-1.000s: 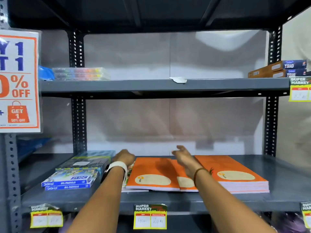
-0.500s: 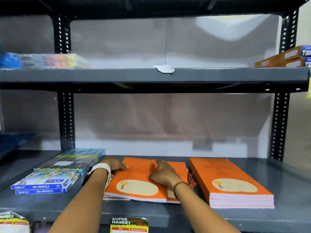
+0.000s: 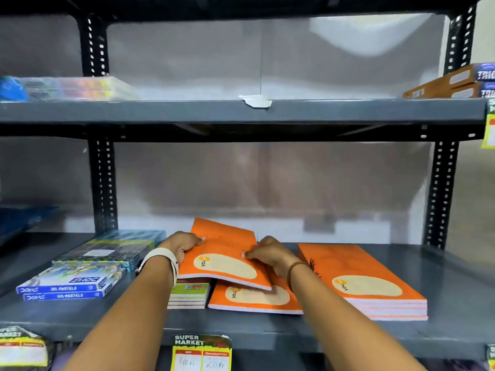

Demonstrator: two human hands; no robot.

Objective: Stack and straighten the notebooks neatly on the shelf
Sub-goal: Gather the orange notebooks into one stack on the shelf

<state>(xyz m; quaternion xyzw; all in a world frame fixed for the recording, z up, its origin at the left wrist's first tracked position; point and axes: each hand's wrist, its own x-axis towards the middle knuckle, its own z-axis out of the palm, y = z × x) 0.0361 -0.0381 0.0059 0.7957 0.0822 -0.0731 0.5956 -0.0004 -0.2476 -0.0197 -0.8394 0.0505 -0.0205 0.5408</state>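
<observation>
An orange notebook (image 3: 223, 253) is tilted up off the grey shelf (image 3: 267, 329), far edge raised. My left hand (image 3: 182, 243) grips its left edge and my right hand (image 3: 267, 254) grips its right edge. Under it lies another orange notebook (image 3: 254, 299), flat and slightly askew. A small stack of green-and-white notebooks (image 3: 188, 294) sits under the lifted notebook's left side. To the right, apart from these, a neat stack of orange notebooks (image 3: 367, 282) rests on the shelf.
Blue oil pastel boxes (image 3: 69, 286) and a darker box stack (image 3: 115, 249) lie at the left. Black uprights (image 3: 103, 183) flank the bay. The upper shelf (image 3: 241, 111) carries clear cases (image 3: 77, 88) and brown boxes (image 3: 452, 83). Price tags (image 3: 202, 353) hang on the front lip.
Both hands went from reaching over the notebooks to gripping the top orange one; it has been lifted and tilted up, uncovering the orange notebook and green-white stack beneath. The view has moved closer.
</observation>
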